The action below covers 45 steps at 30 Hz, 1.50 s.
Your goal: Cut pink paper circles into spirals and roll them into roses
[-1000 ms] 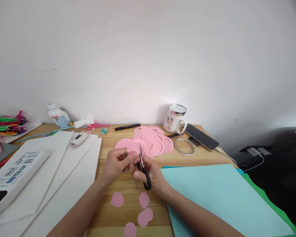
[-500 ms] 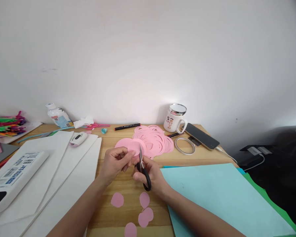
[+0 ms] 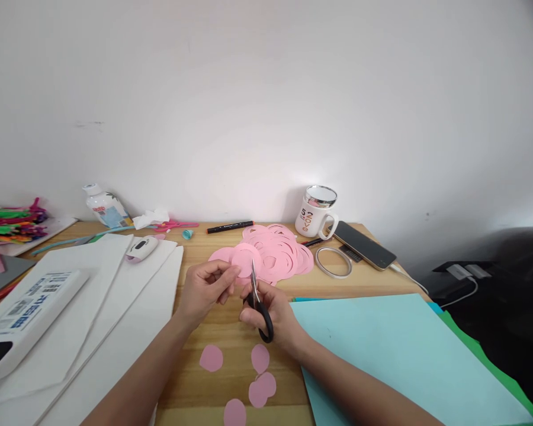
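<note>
My left hand [image 3: 211,288] pinches the edge of a round pink paper disc [image 3: 244,260] between thumb and fingers. Black-handled scissors [image 3: 264,322] sit in my right hand [image 3: 270,310], blades pointing up and set against the disc's right part. How far the blades cut into the paper I cannot tell. Just behind lies a heap of pink paper rings and circles [image 3: 288,260]. Nearer to me on the wood, several small pink paper pieces [image 3: 211,358] are scattered.
White sheets [image 3: 128,331] with a long white box-like device [image 3: 31,325] lie left. Light blue paper [image 3: 404,355] covers the right. Along the back are a marker [image 3: 231,227], a white mug [image 3: 308,219], a phone [image 3: 364,245], a ring [image 3: 333,262] and a bottle [image 3: 109,208].
The disc has turned slightly in my left hand, and that hand's fingers have drawn a little left, away from the blades. The scissors have barely moved.
</note>
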{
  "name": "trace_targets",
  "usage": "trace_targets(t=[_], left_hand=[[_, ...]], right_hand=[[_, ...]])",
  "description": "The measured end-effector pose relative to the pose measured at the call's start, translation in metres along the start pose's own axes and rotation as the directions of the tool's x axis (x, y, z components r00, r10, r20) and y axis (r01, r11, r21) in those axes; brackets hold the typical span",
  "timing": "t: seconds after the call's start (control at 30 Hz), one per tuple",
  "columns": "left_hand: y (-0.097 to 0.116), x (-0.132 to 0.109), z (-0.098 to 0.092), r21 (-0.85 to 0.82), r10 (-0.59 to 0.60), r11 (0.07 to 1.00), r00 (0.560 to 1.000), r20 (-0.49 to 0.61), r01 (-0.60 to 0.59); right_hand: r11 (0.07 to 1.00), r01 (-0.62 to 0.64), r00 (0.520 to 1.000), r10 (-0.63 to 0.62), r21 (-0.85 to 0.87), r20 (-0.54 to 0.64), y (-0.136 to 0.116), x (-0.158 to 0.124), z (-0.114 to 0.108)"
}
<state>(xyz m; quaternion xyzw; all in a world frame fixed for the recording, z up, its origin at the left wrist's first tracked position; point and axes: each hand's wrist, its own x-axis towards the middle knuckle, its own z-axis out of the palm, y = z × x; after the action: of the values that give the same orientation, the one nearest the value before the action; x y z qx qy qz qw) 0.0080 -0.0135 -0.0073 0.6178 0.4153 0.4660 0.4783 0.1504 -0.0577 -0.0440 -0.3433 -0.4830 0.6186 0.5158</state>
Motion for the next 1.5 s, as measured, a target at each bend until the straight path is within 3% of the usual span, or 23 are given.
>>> trace_targets(t=[0.23,0.43,0.73,1.23,1.5], left_hand=[[-0.002,0.0,-0.001,-0.057,0.032,0.998,0.999,-0.021,-0.034],[0.007,-0.003,0.005,0.035,0.014,0.999,0.996,0.09,-0.018],[0.001,-0.001,0.001,0.044,-0.063,0.997,0.984,0.169,0.056],[0.003,-0.001,-0.001,0.071,-0.003,0.997,0.994,0.108,-0.005],[0.001,0.001,-0.001,-0.002,0.025,1.0,1.0,0.005,-0.025]], right_hand=[[0.999,-0.035,0.999,0.035,-0.012,0.003,0.009,0.0,-0.004],[1.0,0.011,1.0,-0.011,-0.011,0.014,0.004,0.0,-0.001],[0.999,0.035,0.999,-0.035,0.004,0.013,-0.003,0.0,-0.001],[1.0,-0.01,1.0,0.01,0.007,-0.017,0.003,-0.002,0.001],[0.996,-0.079,0.996,0.08,0.039,-0.043,0.005,-0.003,0.002]])
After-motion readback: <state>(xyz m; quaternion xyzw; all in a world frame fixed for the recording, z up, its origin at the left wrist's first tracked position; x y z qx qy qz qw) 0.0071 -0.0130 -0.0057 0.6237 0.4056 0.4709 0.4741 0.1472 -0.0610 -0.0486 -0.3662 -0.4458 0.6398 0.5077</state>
